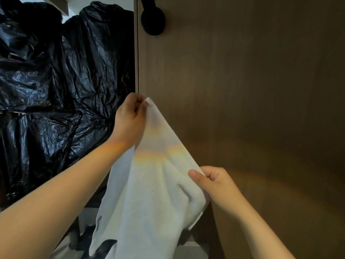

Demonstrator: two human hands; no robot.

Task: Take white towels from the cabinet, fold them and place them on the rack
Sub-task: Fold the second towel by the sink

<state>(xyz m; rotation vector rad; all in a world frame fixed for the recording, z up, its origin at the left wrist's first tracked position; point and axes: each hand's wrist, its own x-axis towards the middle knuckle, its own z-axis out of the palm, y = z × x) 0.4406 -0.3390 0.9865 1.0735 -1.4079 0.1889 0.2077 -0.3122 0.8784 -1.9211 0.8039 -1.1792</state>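
Right hand is pinching one edge of the white towel, left hand pinching its top corner, before the cabinet door. It is hanging limp, likely soft and light; corners suit gripping.

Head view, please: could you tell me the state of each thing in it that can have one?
white towel: unfolded, hanging, held up at two points.
left hand: pinches the towel's top corner.
right hand: pinches the towel's edge lower down.
black plastic bags: crumpled, packed tight, uncovered.
wooden door: right of the bags, flat-on to the camera; looks closed.
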